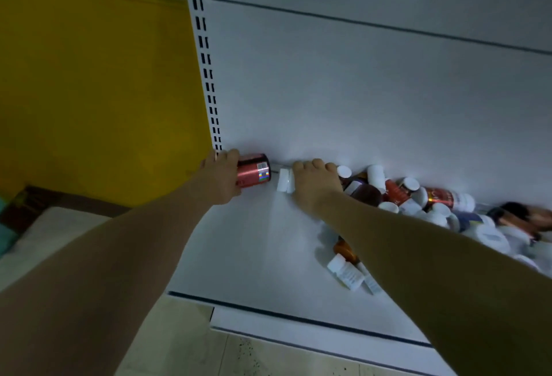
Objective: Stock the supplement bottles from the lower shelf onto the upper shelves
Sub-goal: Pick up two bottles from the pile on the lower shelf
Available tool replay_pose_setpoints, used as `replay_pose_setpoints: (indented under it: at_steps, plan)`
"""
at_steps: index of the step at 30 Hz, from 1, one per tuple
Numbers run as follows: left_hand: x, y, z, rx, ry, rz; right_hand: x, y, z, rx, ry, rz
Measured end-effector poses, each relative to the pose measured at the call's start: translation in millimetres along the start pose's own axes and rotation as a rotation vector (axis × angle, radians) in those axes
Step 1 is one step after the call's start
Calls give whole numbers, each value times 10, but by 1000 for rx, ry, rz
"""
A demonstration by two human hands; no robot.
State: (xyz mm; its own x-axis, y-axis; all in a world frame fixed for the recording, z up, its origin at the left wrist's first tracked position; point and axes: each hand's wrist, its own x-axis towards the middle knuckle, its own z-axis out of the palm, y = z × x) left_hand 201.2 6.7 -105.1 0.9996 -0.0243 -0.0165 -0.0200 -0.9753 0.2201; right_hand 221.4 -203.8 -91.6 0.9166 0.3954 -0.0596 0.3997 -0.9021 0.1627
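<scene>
On the lower shelf (254,256) | left hand (219,180) grips a red bottle (254,170) | right hand (313,187) holds a white-capped bottle (285,180) beside the pile of bottles (418,199)

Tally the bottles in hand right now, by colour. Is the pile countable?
Red bottle, left hand: 1
White bottle, right hand: 1
Total in hand: 2
Loose pile on the shelf: too blurred and overlapped to count.
</scene>
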Motion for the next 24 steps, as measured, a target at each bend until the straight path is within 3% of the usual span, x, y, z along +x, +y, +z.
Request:
replay_pose_setpoints:
  at_steps: [3, 7, 9, 12, 17, 21, 24]
  plan:
    - [-177, -22, -172, -565, -68, -104, -98, -22, -209, 281, 146, 24]
    - [-593, 30, -707, -1169, -27, -345, -490, -246, -825, 1211, 327, 192]
    - [-912, 88, -1031, -1371, -30, -415, -775, -399, -1177, 1590, 279, 348]
    - [-1437, 181, -1498, -1506, -32, -420, -1278, -554, -1564, 1945, 132, 493]
    - [-2137, 379, -2109, -1787, -73, -266, -2215, -736, -2002, 2301, -2, 548]
    - [-2506, 626, -2357, -1965, -114, -164, -2765, -764, -2267, 2375, -41, 461]
    - [-2724, 852, -2443, -1984, -138, -203, -3050, -716, -2412, 2382, -39, 431]
